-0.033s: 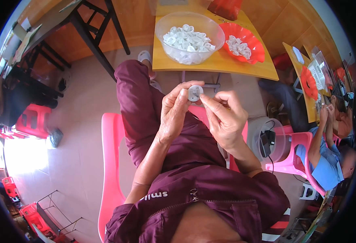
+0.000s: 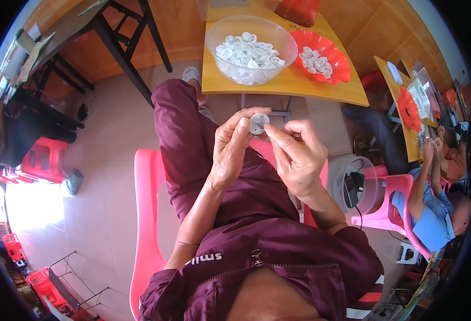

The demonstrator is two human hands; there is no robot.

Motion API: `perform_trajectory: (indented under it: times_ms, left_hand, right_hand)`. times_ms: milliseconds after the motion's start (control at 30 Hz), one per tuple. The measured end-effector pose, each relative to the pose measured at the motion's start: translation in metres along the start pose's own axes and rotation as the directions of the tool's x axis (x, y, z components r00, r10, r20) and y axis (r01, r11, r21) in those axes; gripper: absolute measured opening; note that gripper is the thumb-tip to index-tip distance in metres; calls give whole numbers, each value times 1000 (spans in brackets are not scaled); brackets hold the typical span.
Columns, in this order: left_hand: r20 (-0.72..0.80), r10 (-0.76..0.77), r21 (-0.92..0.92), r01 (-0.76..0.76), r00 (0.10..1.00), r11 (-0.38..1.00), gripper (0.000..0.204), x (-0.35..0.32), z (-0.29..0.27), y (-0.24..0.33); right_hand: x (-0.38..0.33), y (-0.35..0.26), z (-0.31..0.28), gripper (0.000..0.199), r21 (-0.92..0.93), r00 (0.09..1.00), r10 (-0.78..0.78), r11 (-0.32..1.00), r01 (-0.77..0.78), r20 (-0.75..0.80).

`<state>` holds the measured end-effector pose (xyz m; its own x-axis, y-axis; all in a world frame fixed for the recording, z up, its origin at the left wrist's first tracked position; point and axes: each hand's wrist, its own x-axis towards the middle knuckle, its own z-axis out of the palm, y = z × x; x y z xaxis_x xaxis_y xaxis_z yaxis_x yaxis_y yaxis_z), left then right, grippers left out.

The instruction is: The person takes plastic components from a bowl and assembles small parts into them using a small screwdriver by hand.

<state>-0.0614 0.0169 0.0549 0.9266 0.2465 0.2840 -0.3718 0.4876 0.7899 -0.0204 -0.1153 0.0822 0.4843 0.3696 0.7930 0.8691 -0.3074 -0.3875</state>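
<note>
White round part (image 2: 258,123) pinched between left hand (image 2: 234,147) and right hand (image 2: 295,155) fingertips.

both hands are raised above the lap, between the seated person and the near edge of the yellow table (image 2: 299,85). the left hand (image 2: 230,150) pinches a small round white part (image 2: 258,123) at its fingertips; the right hand (image 2: 297,155) touches the same part from the other side with its forefinger. on the table, a clear bowl (image 2: 220,40) of white parts stands just beside a red dish (image 2: 342,64) holding more. a pink chair (image 2: 147,214) carries the person.
</note>
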Motion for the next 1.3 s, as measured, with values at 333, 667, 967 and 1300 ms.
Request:
perform_trajectory:
  times_ms: [333,667,967,1300]
  left_hand:
    - [-3,20,58,-20,1000,998,36,1,2,2]
    - [-27,10,81,-8,1000,997,38,0,-2,-2]
    - [-12,-2,67,3,1000,998,41,0,-2,0]
    - [-15,-16,79,17,1000,997,43,0,-2,2]
  right_hand:
    - [1,1,1,37,-35,1000,-17,999,17,4]
    - [1,0,0,36,-60,999,-18,998,21,43]
    - [-1,1,2,38,-9,1000,-10,1000,10,23]
    - [-1,2,2,38,-9,999,0,1000,1,37]
